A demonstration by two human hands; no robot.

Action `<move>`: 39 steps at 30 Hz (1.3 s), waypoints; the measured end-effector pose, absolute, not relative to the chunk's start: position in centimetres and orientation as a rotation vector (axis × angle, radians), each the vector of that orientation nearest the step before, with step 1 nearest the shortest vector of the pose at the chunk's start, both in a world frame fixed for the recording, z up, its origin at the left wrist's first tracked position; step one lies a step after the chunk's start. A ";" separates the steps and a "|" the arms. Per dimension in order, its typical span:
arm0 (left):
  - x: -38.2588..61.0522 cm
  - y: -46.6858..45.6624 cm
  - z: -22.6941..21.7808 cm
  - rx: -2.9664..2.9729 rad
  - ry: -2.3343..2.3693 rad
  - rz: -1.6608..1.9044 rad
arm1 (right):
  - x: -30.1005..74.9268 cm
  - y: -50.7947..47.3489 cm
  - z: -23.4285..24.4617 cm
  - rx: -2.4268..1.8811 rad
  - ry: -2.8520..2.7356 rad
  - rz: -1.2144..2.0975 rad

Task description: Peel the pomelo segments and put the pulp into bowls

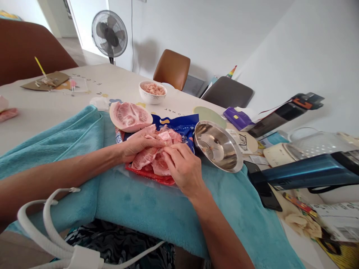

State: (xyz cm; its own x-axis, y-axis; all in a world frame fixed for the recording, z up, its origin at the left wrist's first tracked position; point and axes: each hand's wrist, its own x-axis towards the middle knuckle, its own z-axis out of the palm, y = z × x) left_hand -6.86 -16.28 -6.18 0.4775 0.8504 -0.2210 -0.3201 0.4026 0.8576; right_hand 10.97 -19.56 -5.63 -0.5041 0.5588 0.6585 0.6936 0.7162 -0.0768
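Beside the pink fruit pieces [144, 158] stands a metal bowl [232, 154].

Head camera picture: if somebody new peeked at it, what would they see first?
Probably the pink fruit pieces in the middle, in the grip of the left hand and right hand. Next might be the big fruit chunk with its thick pale rind, just beyond the left hand. The shiny metal bowl to the right of the hands would catch the eye too.
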 end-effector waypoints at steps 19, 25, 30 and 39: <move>-7.0 -16.4 -5.4 0.913 0.848 0.805 | 11.5 -19.4 -3.9 -1.226 -1.622 1.041; -6.8 -16.4 -5.4 0.844 0.827 0.860 | 12.8 -19.3 -3.2 -1.219 -1.517 0.503; -6.8 -16.6 -5.1 0.786 0.786 0.870 | 16.3 -17.6 -2.5 -1.325 -1.412 -0.231; -6.7 -16.7 -5.1 0.779 0.779 0.869 | 17.3 -16.7 -3.2 -1.295 -1.562 -0.477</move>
State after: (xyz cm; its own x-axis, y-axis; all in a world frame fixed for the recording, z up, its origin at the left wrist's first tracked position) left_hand -6.73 -16.67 -5.12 0.4232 0.8676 -0.2610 -0.3540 0.4235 0.8339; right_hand 17.29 -16.70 -3.19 0.0845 0.4951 0.8647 0.8938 0.3459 -0.2854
